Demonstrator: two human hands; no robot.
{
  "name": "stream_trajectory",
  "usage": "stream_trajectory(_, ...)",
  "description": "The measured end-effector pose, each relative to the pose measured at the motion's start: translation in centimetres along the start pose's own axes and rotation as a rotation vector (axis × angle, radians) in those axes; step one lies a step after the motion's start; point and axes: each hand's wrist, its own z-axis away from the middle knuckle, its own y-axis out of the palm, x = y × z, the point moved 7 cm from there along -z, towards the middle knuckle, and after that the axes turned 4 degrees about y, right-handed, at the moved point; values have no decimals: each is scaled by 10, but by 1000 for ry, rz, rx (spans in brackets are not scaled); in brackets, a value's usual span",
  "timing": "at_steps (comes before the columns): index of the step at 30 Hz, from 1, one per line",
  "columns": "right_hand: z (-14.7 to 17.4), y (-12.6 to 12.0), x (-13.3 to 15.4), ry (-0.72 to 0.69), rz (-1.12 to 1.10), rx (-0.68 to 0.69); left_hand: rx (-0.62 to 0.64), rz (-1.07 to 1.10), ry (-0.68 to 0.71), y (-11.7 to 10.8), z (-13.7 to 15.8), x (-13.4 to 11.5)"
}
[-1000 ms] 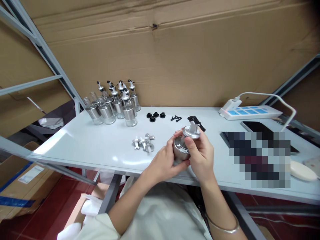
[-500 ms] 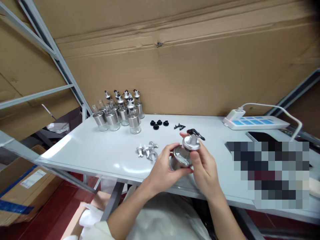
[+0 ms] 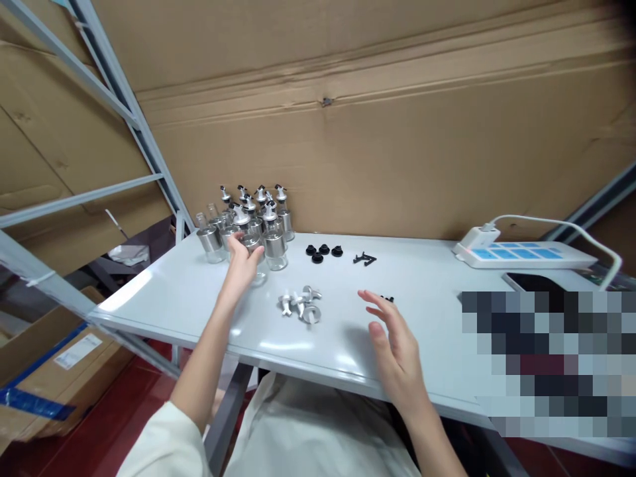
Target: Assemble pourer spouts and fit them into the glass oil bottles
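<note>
— Where are my hands right now?

— My left hand (image 3: 242, 258) is out at the cluster of small glass bottles (image 3: 248, 222) at the back left of the white table (image 3: 163, 291), fingers wrapped around the nearest bottle (image 3: 256, 257) at the cluster's front edge. My right hand (image 3: 392, 338) hovers open and empty over the table, fingers spread, just beside a small black part (image 3: 388, 299).

— What could go wrong?

— I judge the bottles stand so close together that a sideways nudge from my wrist could knock several down; glass on a hard, glossy top would roll or chip. The loose silver spouts (image 3: 301, 305) lie near my forearm and could get swept off the edge.

— Materials?

— Clear glass cylinders with brushed metal collars, some topped by silver pourers with black levers. Four round black rubber-looking stoppers (image 3: 323, 251) and thin black plastic clips (image 3: 365, 258) lie further back. A white power strip (image 3: 521, 254) sits far right, with corrugated cardboard (image 3: 377, 119) behind everything.
</note>
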Motion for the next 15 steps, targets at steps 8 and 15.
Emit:
stream_trajectory(8,4,7,-6,18,78,51,33,-142,28,15,-30,32)
stream_trajectory(15,3,9,-6,34,88,79,58,-186,48,20,-40,40)
